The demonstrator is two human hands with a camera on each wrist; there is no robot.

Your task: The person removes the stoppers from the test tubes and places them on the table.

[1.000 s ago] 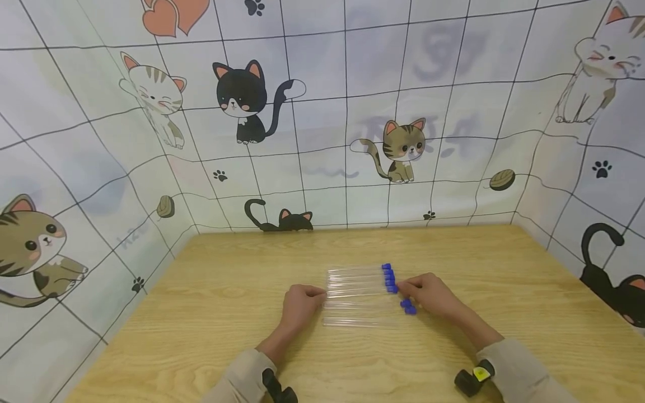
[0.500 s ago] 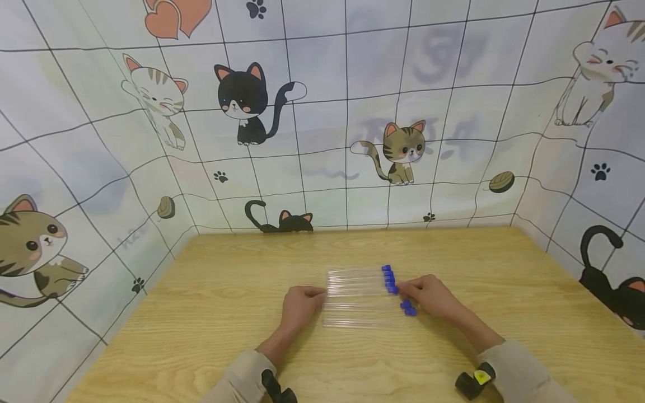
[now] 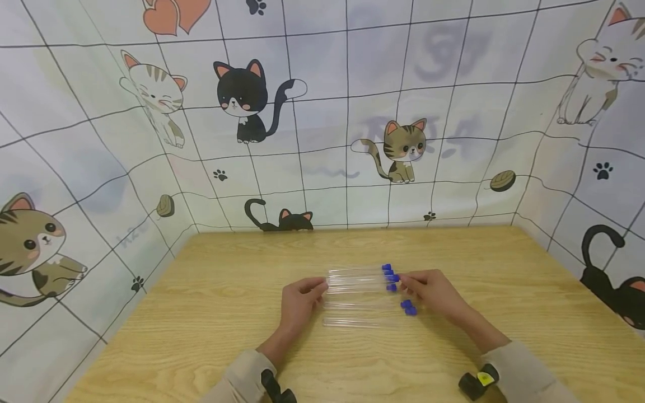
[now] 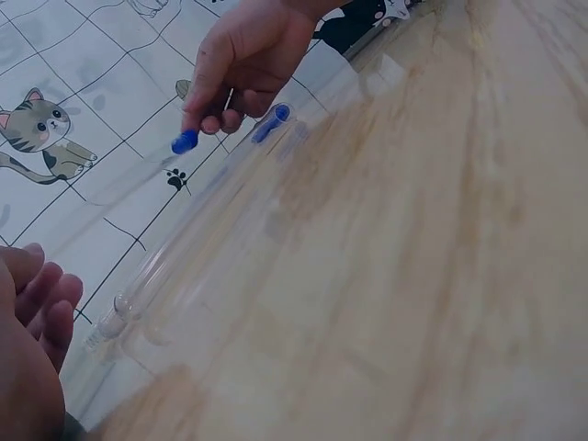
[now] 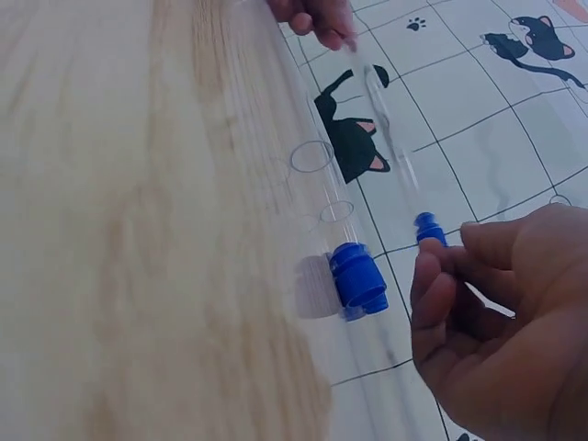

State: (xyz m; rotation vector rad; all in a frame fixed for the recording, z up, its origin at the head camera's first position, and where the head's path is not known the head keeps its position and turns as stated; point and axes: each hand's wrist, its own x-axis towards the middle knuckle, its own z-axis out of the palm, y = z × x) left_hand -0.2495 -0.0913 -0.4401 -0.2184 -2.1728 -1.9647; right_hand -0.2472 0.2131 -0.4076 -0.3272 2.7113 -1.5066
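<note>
A clear test tube [image 5: 390, 138] with a blue cap [image 5: 427, 225] is held level just above the table, between both hands. My left hand [image 3: 298, 305] pinches its bottom end, and my right hand [image 3: 429, 290] pinches the cap between thumb and fingers. Beside it, in the head view, lie other clear tubes with a blue cap [image 3: 391, 287] at their right ends. Nearer to me are two tubes, one of them the front tube [image 3: 353, 323], with no cap visible on them. Two loose blue caps [image 3: 410, 311] lie to their right, below my right hand.
The wooden table [image 3: 227, 268] meets a cloth backdrop [image 3: 322, 112] printed with cats and grid lines at the back and both sides. Each wrist carries a small black camera [image 3: 471, 386] over a beige sleeve.
The capped tube between my hands has risen off the table, out of the row. Both hands have moved slightly up with it; the front tubes and loose caps stay put.
</note>
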